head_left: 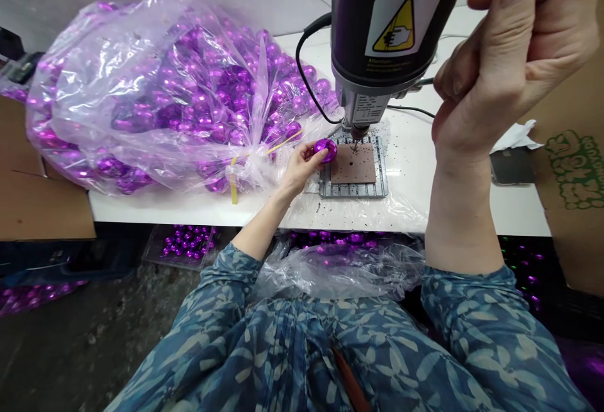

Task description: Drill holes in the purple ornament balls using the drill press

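Between the fingertips of my left hand (302, 165) is a shiny purple ball (325, 150), held over the left edge of a brown board (361, 170). The board lies on the grey metal base (383, 179) of a drill press (382, 28), and a small dark hole shows in it. The drill's tip points down just above the board, to the right of the ball. My right hand (509, 53) is raised beside the drill head with its fingers curled; what they hold, if anything, is hidden.
A big clear bag (141, 97) of purple balls fills the table's left side. Dark shavings lie around the base. A phone (512, 165) and white tissue (516, 135) sit at right, near a cardboard box (573, 167). More balls lie in a tray (160, 248) below left.
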A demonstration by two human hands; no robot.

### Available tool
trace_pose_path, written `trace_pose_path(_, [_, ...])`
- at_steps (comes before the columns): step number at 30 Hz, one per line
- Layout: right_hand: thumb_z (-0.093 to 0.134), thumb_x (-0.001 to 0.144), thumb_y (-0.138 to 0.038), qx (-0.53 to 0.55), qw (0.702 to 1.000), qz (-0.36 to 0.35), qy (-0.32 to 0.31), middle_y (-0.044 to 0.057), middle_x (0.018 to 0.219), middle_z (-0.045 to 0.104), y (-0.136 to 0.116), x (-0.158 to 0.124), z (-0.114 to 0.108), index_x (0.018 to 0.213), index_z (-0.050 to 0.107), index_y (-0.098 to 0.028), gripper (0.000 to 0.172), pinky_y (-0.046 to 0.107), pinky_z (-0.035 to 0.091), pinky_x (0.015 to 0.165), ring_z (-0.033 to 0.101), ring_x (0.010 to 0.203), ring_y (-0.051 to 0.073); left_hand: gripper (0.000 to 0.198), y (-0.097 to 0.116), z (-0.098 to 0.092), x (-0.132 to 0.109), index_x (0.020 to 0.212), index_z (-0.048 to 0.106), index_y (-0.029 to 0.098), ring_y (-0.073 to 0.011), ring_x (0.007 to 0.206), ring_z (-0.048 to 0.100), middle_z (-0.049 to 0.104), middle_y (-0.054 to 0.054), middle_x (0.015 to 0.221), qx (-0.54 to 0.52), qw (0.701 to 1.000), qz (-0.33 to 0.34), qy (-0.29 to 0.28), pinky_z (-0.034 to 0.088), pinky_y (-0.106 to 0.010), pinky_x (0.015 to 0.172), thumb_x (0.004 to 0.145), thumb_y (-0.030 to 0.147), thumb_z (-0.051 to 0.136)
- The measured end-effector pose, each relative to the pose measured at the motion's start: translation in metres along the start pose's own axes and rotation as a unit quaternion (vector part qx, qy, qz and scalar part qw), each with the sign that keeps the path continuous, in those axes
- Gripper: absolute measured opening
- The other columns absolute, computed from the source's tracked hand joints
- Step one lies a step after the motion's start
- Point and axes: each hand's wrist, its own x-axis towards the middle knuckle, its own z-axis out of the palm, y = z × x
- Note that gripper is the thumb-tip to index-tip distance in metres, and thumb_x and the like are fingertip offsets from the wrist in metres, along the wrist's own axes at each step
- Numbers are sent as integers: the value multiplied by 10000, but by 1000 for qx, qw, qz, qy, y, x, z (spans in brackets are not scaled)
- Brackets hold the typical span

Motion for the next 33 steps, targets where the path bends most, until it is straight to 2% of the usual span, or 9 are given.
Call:
trace_pose_path(5, [720, 720, -651, 24, 999, 36, -3, -75, 521, 251, -5, 8, 7, 730, 625, -199, 462, 185, 142, 405, 349, 396, -28, 387, -4, 9, 1, 1087, 816, 209, -146, 887, 715, 826, -36, 1062, -15, 998, -27, -60, 558, -236, 716, 797, 417, 964])
trace_pose_path(8, [711, 631, -669, 26, 996, 80, -9, -79, 502, 243, -9, 16, 10, 720, 626, -188, 496, 157, 179, 425, 333, 416, -28, 472, -10, 17, 6, 1203, 816, 207, -158, 923, 724, 829, -62, 1135, 1, 998, -22, -58, 582, -268, 792, 790, 371, 974])
trace_pose_path(11, [701, 570, -670, 15, 993, 118, -25, -81, 498, 312, -11, 23, 12, 692, 589, -182, 515, 123, 234, 443, 343, 447, -30, 556, -13, 22, 10, 1276, 796, 212, -173, 927, 720, 821, -68, 1110, 23, 998, -21, -54, 594, -313, 865, 768, 328, 989])
trace_pose_path(15, [691, 649, -616, 22, 993, 105, -38, -84, 507, 330, -9, 25, 11, 714, 577, -182, 453, 117, 244, 438, 342, 446, -31, 589, -8, 30, 9, 1294, 776, 197, -220, 998, 723, 805, -97, 1155, 33, 996, 1, -85, 605, -393, 975, 756, 299, 994])
trace_pose_path(19, [701, 664, -610, 36, 993, 101, -44, -84, 500, 320, -7, 24, 10, 711, 573, -183, 449, 109, 236, 434, 340, 449, -34, 534, -5, 39, 7, 1208, 790, 199, -265, 1096, 713, 751, -100, 1176, 63, 994, 27, -79, 581, -443, 1063, 717, 231, 1000])
trace_pose_path(24, [631, 966, -282, 22, 990, 135, -29, -90, 510, 340, -13, 22, 12, 700, 529, -200, 297, 68, 240, 448, 344, 448, -47, 482, -14, 44, 5, 1167, 786, 248, -340, 1325, 643, 708, -105, 1275, 127, 980, 115, -100, 513, -522, 1222, 740, 310, 1002])
trace_pose_path(27, [554, 1015, -203, 8, 989, 148, -27, -98, 509, 358, -15, 22, 11, 713, 525, -205, 303, 59, 218, 441, 325, 435, -51, 487, -24, 44, 4, 1231, 765, 258, -345, 1433, 588, 707, -107, 1359, 133, 976, 136, -103, 418, -545, 1325, 798, 356, 966])
trace_pose_path(30, [619, 991, -252, 22, 991, 128, -39, -94, 519, 372, -12, 21, 8, 730, 554, -196, 275, 89, 201, 433, 333, 435, -43, 539, -30, 43, 2, 1289, 748, 263, -338, 1443, 594, 697, -102, 1417, 124, 978, 130, -101, 398, -535, 1344, 811, 394, 959])
trace_pose_path(33, [720, 863, -453, 51, 997, 50, -28, -89, 500, 290, -3, 14, 4, 752, 617, -182, 311, 138, 180, 422, 371, 417, -26, 564, -30, 43, 2, 1296, 750, 263, -343, 1455, 588, 700, -104, 1409, 119, 980, 119, -102, 397, -529, 1346, 800, 412, 973])
